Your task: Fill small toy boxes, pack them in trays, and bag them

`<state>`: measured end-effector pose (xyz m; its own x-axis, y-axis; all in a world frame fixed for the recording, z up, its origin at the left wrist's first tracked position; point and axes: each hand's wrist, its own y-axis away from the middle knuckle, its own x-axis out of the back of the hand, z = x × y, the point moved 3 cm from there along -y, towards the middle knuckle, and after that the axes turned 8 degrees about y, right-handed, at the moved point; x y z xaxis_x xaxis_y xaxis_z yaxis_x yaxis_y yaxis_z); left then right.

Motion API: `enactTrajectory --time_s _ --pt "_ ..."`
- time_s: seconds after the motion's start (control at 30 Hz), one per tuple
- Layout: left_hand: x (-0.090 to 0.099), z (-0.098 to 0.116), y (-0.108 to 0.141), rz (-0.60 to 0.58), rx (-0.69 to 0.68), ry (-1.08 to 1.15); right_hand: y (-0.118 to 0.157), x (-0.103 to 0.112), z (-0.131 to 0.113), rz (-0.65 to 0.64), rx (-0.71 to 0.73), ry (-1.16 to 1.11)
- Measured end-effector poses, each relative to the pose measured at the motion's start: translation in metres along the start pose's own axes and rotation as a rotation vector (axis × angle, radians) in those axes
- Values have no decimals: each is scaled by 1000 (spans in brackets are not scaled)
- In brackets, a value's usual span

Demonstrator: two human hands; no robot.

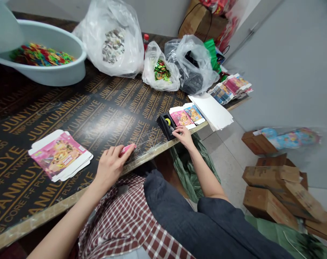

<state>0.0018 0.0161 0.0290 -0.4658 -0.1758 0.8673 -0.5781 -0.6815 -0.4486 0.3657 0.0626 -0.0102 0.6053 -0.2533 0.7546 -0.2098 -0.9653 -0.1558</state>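
Dark jeans point(196, 212) up front, left hand point(112, 167) closed in a nice tight pinch on a small pink strip point(127, 149) at the tabletop point(72, 118) edge, right hand point(183, 136) half open just beside a black tape dispenser point(166, 126), flat printed carton point(60, 155) lower left.

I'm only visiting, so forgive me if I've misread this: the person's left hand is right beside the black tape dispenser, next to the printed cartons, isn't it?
Not quite: the head view shows the right hand, not the left, beside the black tape dispenser, next to the printed cartons. The left hand is farther off, at a small pink piece.
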Motion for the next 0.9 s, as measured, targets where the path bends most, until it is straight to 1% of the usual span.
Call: enactTrajectory --time_s 0.07,0.17,0.23,0.27,0.37,0.43,0.57,0.67,0.73,0.77,0.8,0.83,0.87,0.9 --pt "-2 1 1 8 -2 -7 3 -2 -6 62 4 -19" --pt "-2 2 1 32 -1 -18 12 2 -14 214 -3 -45" --pt "-1 1 1 47 -1 -25 20 5 -12 292 -45 -87" --pt "-2 1 1 53 -1 -25 25 5 -8 310 -86 -117" --pt "-2 0 1 63 14 -9 40 -1 6 305 -237 -216" --pt "-3 -1 2 61 34 10 46 -9 13 293 -303 -277" --pt "-4 -5 2 52 52 37 47 -22 20 283 -331 -329" --pt "-7 -7 3 69 50 54 47 -22 20 353 -349 -328" --pt "-9 -6 5 100 61 75 53 -22 12 442 -372 -336" --pt "-10 -6 6 118 74 91 57 -23 3 472 -371 -343" --pt "-12 -5 7 133 90 111 63 -25 -10 471 -358 -360" --pt "-13 -5 8 146 110 132 68 -30 -26 422 -338 -396" --pt "-14 -5 9 156 131 155 74 -37 -46 317 -313 -456" --pt "-14 -5 9 163 148 177 80 -47 -68 154 -295 -542"
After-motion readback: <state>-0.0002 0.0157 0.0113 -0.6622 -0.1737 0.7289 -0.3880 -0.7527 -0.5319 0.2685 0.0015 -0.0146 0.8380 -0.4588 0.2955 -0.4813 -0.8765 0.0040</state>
